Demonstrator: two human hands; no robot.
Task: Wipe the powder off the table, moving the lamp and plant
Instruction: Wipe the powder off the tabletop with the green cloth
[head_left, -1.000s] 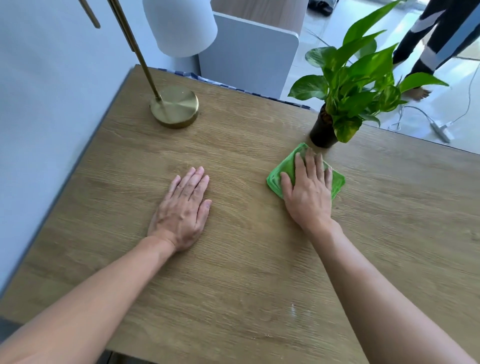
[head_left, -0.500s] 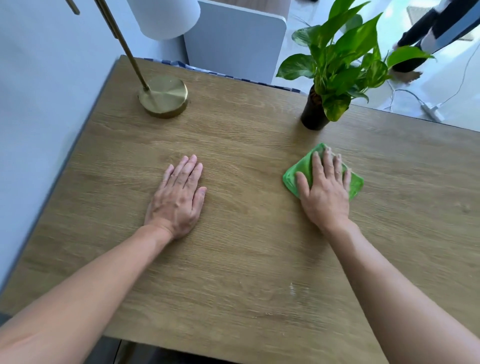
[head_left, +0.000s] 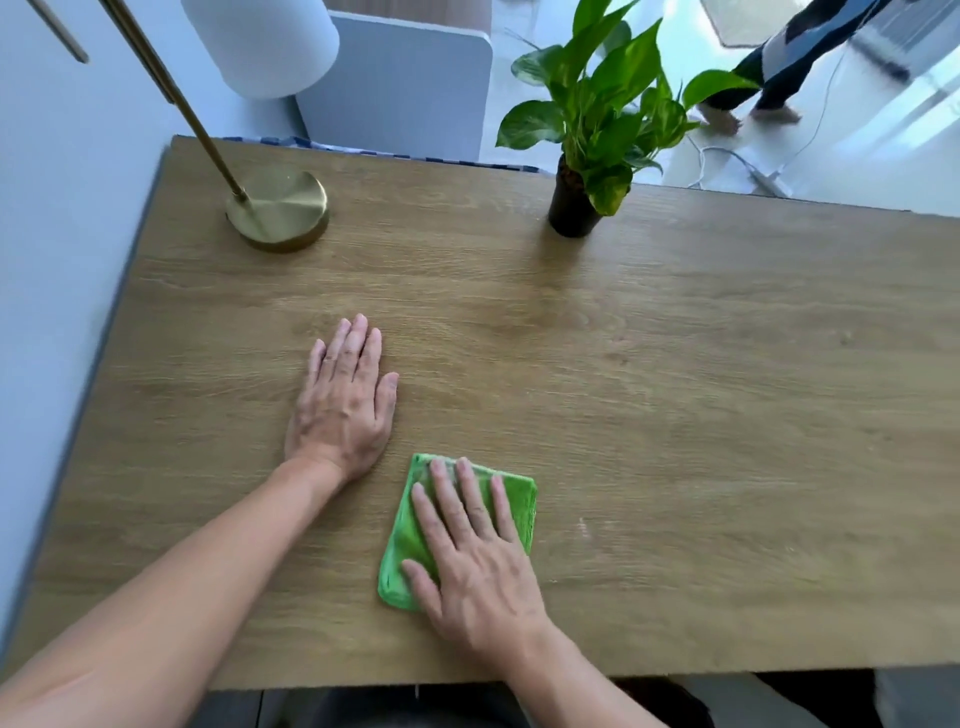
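Observation:
My right hand (head_left: 472, 561) presses flat on a folded green cloth (head_left: 405, 540) near the front edge of the wooden table (head_left: 701, 415). My left hand (head_left: 343, 405) lies flat and empty on the wood just left of it. A brass lamp with a round base (head_left: 280, 210) and a white shade (head_left: 265, 41) stands at the back left. A leafy plant in a black pot (head_left: 571, 208) stands at the back, right of centre. A faint white powder smear (head_left: 584, 530) shows right of the cloth.
A pale wall (head_left: 57, 234) runs along the table's left edge. A grey chair back (head_left: 405, 88) stands behind the table. A person's legs (head_left: 779, 62) and a white cable (head_left: 737, 161) are on the floor at the back right.
My right hand has dragged the green cloth from beside the plant pot back toward me and leftward, to the front edge. My left hand stayed flat in place.

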